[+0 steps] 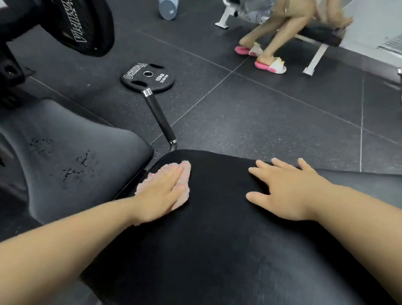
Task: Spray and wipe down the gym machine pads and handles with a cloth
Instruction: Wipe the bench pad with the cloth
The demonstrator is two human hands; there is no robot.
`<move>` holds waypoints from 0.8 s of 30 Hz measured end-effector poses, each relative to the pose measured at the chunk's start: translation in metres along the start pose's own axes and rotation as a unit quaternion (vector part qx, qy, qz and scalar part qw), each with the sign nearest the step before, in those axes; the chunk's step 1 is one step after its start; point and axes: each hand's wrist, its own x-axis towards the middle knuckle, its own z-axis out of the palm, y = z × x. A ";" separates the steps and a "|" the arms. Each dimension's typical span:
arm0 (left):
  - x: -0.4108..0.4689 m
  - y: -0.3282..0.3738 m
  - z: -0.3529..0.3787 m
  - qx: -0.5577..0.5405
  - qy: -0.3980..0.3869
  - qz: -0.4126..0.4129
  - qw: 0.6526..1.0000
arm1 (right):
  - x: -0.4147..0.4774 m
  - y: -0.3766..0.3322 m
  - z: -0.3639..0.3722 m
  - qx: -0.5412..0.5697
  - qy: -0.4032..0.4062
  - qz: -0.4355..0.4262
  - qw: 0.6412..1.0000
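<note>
Cloth point(186, 171), pink, lies on pad point(234, 244) near its left edge; your left grip point(158, 194) presses it flat, fingers straight. Right grip point(288, 190) rests on pad, fingers spread

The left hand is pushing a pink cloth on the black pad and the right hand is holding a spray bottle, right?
Not quite. The left hand does press the pink cloth on the black pad, but the right hand holds nothing. It rests flat on the pad with its fingers spread, as the head view shows.
</note>
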 end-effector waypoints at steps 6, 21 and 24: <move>0.089 0.079 0.011 0.070 0.024 0.021 0.997 | -0.004 0.013 0.009 0.153 0.114 -0.001 0.982; 0.053 0.076 0.019 0.017 0.045 -0.048 0.998 | -0.002 0.011 0.016 0.026 0.084 0.002 0.996; -0.021 0.083 0.033 0.068 -0.049 0.085 0.993 | -0.007 0.007 0.021 0.027 0.105 0.004 0.994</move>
